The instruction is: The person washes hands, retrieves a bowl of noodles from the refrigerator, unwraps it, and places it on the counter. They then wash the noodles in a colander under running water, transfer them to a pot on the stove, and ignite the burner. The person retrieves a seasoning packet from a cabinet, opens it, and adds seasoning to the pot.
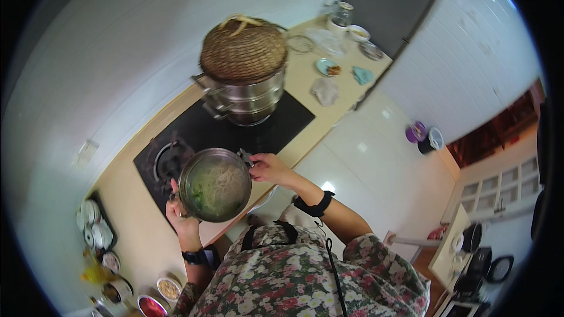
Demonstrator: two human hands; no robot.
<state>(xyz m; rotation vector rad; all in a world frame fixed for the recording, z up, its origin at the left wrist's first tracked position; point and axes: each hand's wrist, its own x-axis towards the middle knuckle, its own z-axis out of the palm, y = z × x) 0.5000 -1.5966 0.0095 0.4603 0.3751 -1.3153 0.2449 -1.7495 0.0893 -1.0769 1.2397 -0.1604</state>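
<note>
Between my two hands is a metal pot (207, 218) holding noodles (227, 180) and green leaves (202, 198) in broth. My left hand (179, 211) grips its left side, the handle there mostly hidden by my fingers. At the upper right of the pot, my right hand (269, 169) is closed on the other handle (245, 157). The pot is held over the front of the black gas hob (282, 123), beside the left burner (169, 160). Behind it stands a tiered steel steamer (251, 99), topped by a domed woven lid (242, 53).
Right of the hob are a cloth (326, 91), a small light-blue plate (326, 66), a teal cloth (362, 75) and a glass jar (342, 14). White crockery (97, 226), an oil bottle (96, 273) and bowls (169, 289) line the left counter. Bins (416, 132) stand on the floor.
</note>
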